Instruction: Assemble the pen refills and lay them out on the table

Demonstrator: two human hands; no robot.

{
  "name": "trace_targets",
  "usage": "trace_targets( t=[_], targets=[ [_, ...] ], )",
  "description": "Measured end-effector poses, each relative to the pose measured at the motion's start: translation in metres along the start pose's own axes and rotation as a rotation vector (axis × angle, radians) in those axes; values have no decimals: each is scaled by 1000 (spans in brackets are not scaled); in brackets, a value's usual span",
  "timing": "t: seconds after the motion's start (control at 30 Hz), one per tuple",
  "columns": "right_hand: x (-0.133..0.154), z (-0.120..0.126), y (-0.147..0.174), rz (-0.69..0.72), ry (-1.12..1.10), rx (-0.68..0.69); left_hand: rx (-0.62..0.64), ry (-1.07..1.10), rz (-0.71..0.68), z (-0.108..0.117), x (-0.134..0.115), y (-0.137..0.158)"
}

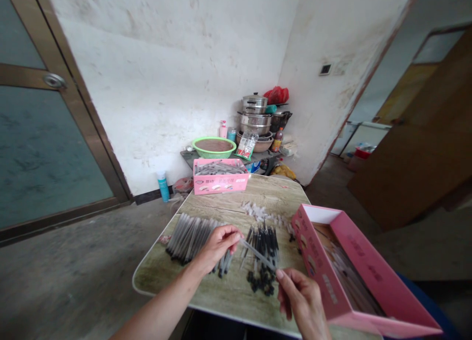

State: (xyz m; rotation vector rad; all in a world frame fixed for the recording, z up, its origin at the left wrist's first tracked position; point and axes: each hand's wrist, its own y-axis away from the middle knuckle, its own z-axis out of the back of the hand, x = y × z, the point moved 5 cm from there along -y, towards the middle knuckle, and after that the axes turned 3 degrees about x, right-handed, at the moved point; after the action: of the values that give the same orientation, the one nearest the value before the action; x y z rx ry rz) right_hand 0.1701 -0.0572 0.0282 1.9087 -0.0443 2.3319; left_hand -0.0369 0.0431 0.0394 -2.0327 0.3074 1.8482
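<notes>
A translucent pen barrel slants between my two hands above the table. My left hand pinches its upper left end, and my right hand grips the lower right end with thumb and fingers. Under and beside my left hand lies a row of clear pen barrels with dark ends. Below the held barrel are thin black pen refills and a cluster of small black pieces, probably caps or plugs. Farther back, small whitish pieces are scattered on the wood-patterned table.
At the table's far edge stands a pink box full of pen parts. A larger open pink box with long clear parts inside borders my right hand. Behind are a green basin, stacked steel pots and a blue spray can.
</notes>
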Motion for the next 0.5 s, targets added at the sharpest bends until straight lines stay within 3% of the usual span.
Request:
trace_targets(
  t=[0.27, 0.5],
  targets=[
    [-13, -7, 1, 22, 126, 65, -99, 37, 45, -4, -1, 7],
    [11, -3, 9, 111, 192, 90, -70, -34, 46, -6, -6, 17]
  ],
)
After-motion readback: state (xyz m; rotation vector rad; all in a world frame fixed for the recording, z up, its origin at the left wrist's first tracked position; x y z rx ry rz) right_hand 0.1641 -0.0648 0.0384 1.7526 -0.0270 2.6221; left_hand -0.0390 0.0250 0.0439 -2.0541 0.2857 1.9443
